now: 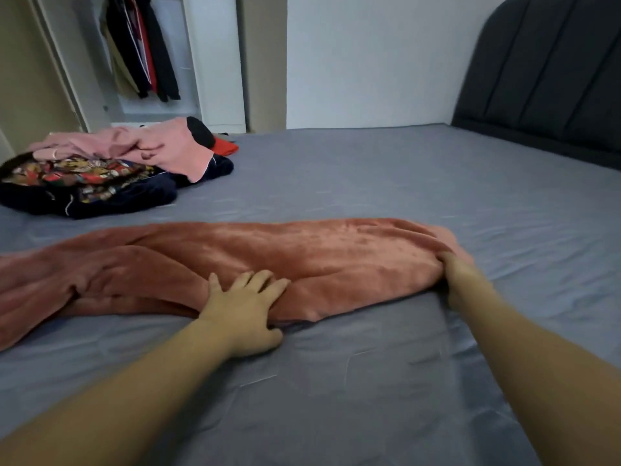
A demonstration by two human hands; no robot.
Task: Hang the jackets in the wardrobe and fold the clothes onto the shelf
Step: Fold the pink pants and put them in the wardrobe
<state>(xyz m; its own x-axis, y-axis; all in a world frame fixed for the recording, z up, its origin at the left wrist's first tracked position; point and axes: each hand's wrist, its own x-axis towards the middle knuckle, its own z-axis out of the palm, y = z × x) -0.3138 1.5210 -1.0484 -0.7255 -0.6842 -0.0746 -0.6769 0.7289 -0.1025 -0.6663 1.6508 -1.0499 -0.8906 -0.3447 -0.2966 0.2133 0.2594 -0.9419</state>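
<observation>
Now, left hand [247, 307]: fingers spread, thumb tucked under rust velvet garment [302, 257] edge.
Right hand [458, 270]: grips garment end.
Bed sheet [369, 381]: grey.
Readable writing: can't tell.

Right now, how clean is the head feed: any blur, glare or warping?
Head view: soft even light, no glare; wide-angle bending at the edges; right hand slightly blurred on the rust-coloured garment; left hand sharper; pile of clothes readable.

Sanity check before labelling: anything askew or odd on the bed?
Nothing damaged. The rust-orange plush garment lies bunched and uneven at its left end, and the pile of unfolded clothes sits heaped at the far-left of the grey bedsheet.
</observation>
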